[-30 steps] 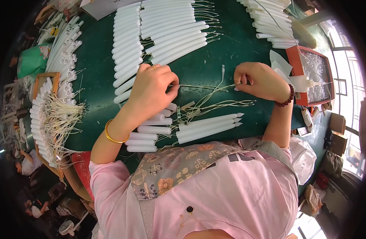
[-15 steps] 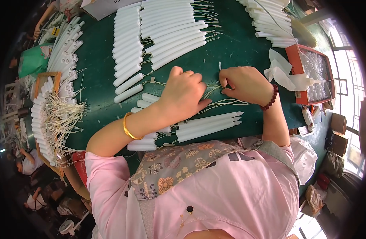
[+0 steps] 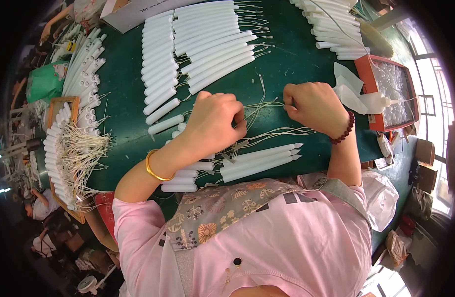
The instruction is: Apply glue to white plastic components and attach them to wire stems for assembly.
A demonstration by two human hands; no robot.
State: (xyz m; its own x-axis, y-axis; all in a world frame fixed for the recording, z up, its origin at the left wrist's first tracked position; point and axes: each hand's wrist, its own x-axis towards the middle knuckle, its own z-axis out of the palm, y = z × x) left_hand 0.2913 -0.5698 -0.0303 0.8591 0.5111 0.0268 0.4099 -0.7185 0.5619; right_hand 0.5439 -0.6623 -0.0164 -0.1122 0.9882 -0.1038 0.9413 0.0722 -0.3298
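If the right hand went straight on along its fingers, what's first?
Likely the loose pale wires left of the right hand, before the left hand; depth is unclear.

Head-worn fisheye view, looking steeply down, close above green table [image 3: 287, 64]

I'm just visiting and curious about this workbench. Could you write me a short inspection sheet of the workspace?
Surface: green table, partly covered.
Work items: white tubes in rows; flame-tipped candles lying near the person.
Clutter: orange box of clear-looking pieces; white bottle and paper by it.
Hands: left hand and right hand curled at wires; fingertips partly hidden.
Cables: wires span between the hands; others lie loose below; pale bundle at far left.
Surroundings: people left, windows right.
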